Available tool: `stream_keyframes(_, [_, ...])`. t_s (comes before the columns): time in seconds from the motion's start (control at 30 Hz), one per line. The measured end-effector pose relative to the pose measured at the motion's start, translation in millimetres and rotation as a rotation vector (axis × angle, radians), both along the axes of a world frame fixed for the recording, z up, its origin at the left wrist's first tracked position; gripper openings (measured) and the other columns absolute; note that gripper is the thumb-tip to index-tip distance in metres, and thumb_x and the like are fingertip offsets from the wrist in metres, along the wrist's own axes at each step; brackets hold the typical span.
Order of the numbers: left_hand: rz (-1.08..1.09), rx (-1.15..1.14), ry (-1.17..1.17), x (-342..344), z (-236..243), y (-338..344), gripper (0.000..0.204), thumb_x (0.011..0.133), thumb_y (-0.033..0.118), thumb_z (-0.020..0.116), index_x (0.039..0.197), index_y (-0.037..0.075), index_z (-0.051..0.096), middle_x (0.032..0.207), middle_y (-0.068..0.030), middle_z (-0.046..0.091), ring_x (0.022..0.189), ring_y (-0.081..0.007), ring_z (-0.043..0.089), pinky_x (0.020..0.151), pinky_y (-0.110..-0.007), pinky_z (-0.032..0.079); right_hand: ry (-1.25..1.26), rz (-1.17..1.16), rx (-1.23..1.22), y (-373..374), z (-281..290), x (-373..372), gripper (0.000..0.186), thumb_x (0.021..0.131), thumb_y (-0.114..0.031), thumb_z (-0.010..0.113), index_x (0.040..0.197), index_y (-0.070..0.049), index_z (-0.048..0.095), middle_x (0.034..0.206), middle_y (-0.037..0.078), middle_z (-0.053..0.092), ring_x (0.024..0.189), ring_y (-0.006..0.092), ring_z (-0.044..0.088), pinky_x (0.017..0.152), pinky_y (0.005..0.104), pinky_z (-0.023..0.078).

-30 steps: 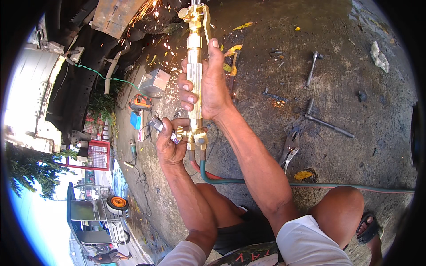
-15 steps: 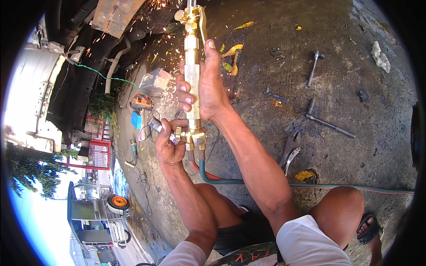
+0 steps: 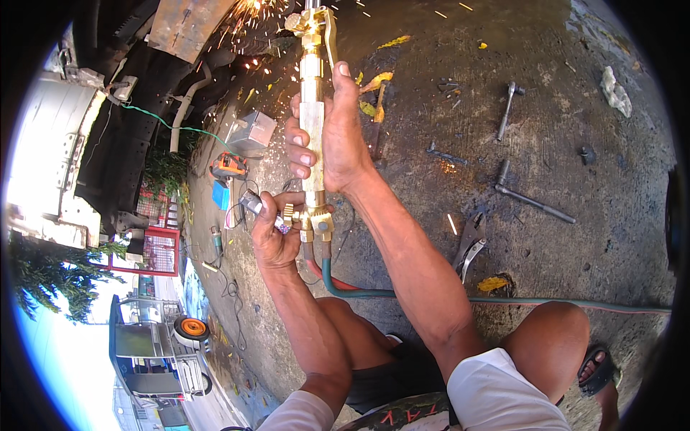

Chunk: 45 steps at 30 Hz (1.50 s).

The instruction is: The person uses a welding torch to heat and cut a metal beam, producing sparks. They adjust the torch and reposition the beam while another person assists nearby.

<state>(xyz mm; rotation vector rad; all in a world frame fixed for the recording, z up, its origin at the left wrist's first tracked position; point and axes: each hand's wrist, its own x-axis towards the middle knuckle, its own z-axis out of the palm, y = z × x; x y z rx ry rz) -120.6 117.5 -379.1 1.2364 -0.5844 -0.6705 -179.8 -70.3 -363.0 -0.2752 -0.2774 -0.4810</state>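
A brass cutting torch [image 3: 312, 122] points away from me, its tip beyond the upper edge. My right hand [image 3: 339, 140] is closed round its handle, the thumb lying up by the lever [image 3: 330, 36]. Lower down, my left hand [image 3: 277, 233] is closed at the valve end, its fingers reaching behind the torch by the brass knob [image 3: 289, 214]. A small dark-and-silver item, perhaps a lighter [image 3: 253, 203], is tucked between the left thumb and fingers. A green hose [image 3: 345, 290] and a red hose leave the torch's base. Sparks [image 3: 248, 14] fly at the top.
Rusty metal and a vehicle's underside [image 3: 188, 29] stand at the upper left. On the concrete at right lie a socket wrench [image 3: 509, 111], a breaker bar [image 3: 535, 202], locking pliers [image 3: 471, 251] and a rag [image 3: 616, 93]. An orange machine [image 3: 230, 165] sits at left; the hoses run right past my knee.
The sparks have shifted and spread, with streaks now over the floor at the top right and by the pliers. My hands and the torch have hardly moved.
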Motion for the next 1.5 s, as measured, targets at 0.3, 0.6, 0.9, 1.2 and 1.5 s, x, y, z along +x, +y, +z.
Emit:
stream_keyframes(0.3, [0.027,-0.01,-0.014,-0.3,-0.1,0.3,0.071,0.102,0.053,0.044,0.109,-0.016,0.059,0.094,-0.0352,0.068,0.082,-0.0471,0.071,0.067,-0.052,0.062,-0.003,0.004,0.0,1.1,0.9,0.5,0.08,0.083,-0.091,0.028,0.086,-0.013,0.046,0.056,-0.001,0.04,0.037,0.0086,0.037,0.034,0.0256,0.035])
stream_keyframes(0.6, [-0.029,0.036,-0.042,2.9,3.1,2.9,0.076,0.1,0.055,0.048,0.11,-0.02,0.059,0.098,-0.033,0.068,0.089,-0.0452,0.07,0.08,-0.052,0.058,0.014,-0.001,-0.009,2.6,0.9,1.4,0.079,0.084,-0.09,0.028,0.088,-0.013,0.044,0.057,-0.002,0.039,0.038,0.0072,0.036,0.034,0.0246,0.035])
stream_keyframes(0.9, [-0.002,-0.019,-0.007,5.5,-2.0,4.0,0.071,0.103,0.053,0.042,0.109,-0.015,0.061,0.095,-0.0339,0.068,0.083,-0.0465,0.071,0.067,-0.053,0.062,0.009,-0.017,-0.008,2.8,1.3,-0.6,0.079,0.085,-0.09,0.026,0.089,-0.013,0.044,0.057,-0.002,0.04,0.038,0.0069,0.036,0.033,0.0244,0.035])
stream_keyframes(1.2, [-0.02,-0.005,-0.006,4.5,1.2,3.0,0.07,0.103,0.053,0.041,0.109,-0.015,0.061,0.096,-0.0347,0.068,0.083,-0.0467,0.071,0.066,-0.052,0.063,0.012,0.014,0.003,3.1,2.8,0.1,0.078,0.085,-0.089,0.028,0.092,-0.013,0.044,0.057,-0.001,0.04,0.037,0.0076,0.036,0.033,0.0245,0.034])
stream_keyframes(1.5, [-0.011,-0.01,0.004,5.3,-2.8,4.7,0.069,0.103,0.053,0.041,0.11,-0.014,0.06,0.096,-0.0354,0.067,0.084,-0.0468,0.071,0.067,-0.052,0.063,0.012,0.014,0.0,2.2,1.1,1.2,0.08,0.084,-0.089,0.029,0.092,-0.011,0.043,0.058,-0.001,0.04,0.038,0.0074,0.036,0.033,0.0246,0.034])
